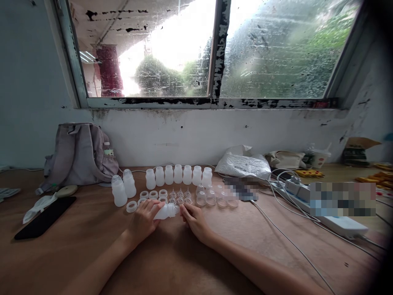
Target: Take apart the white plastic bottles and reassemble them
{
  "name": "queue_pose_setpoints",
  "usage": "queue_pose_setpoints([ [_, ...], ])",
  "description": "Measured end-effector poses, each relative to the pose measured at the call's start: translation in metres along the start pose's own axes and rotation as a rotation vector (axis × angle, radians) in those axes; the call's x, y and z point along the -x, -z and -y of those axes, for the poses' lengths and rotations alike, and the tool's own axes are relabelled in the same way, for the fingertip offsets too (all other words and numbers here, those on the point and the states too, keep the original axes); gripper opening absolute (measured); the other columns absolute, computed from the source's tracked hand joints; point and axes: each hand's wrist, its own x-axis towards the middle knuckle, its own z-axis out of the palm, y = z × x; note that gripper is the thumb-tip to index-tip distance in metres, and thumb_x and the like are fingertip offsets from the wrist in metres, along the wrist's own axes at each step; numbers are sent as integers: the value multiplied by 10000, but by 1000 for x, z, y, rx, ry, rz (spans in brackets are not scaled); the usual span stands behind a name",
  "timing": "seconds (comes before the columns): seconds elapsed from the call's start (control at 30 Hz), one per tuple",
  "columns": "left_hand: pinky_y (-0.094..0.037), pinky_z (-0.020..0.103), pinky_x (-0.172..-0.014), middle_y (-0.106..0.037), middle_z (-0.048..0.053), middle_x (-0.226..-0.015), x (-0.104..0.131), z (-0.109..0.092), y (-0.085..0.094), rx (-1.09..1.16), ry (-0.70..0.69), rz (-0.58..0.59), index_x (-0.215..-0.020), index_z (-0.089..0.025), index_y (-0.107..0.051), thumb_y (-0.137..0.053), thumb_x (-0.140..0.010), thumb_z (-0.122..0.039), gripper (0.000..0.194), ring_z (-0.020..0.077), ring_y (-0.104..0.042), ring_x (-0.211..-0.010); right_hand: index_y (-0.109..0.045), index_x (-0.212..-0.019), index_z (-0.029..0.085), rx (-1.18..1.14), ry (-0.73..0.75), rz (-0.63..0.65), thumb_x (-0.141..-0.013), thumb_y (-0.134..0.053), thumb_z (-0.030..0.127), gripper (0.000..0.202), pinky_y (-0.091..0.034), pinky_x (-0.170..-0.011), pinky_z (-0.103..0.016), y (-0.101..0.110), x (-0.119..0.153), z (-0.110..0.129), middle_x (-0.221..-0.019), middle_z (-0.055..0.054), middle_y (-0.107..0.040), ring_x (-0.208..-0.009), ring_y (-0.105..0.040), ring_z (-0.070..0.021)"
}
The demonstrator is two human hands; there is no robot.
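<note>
My left hand is wrapped round a frosted white baby bottle, which lies tilted on its side with its neck toward the right. Close to the bottle's mouth, the fingers of my right hand are pinched together; what they hold is mostly hidden, though something clear shows between them and the neck. Just beyond my hands stand several clear bottle nipples, with white collar rings to their left. Clear dome caps are grouped to the right.
Open bottles stand in a row behind. Two capped bottles are at the left, near a loose ring. Further left are a grey backpack and a black flat item. At right lie a power strip, cables and a plastic bag.
</note>
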Motion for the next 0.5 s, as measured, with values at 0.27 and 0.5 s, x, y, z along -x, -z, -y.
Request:
queue_pose_setpoints([
  [0.27,-380,345,-798,-547,58,-1009,-1,-1,2,12,-23,18,-1088,-207,-470,-495,-701,-131,395,216,-486,-906,-425,-497,168,103,16,-1,-826,-345,465,450,-280,-463,-213,0,-1,4,-442,34,-396,-448,-372,-87],
  [0.5,-389,355,-804,-553,59,-1013,-1,-1,-1,38,-40,29,-1094,-207,-464,-495,-699,-143,401,216,-493,-910,-374,-523,176,42,50,43,-819,-378,431,391,-261,-440,-208,1,0,6,-470,44,-389,-452,-343,-78],
])
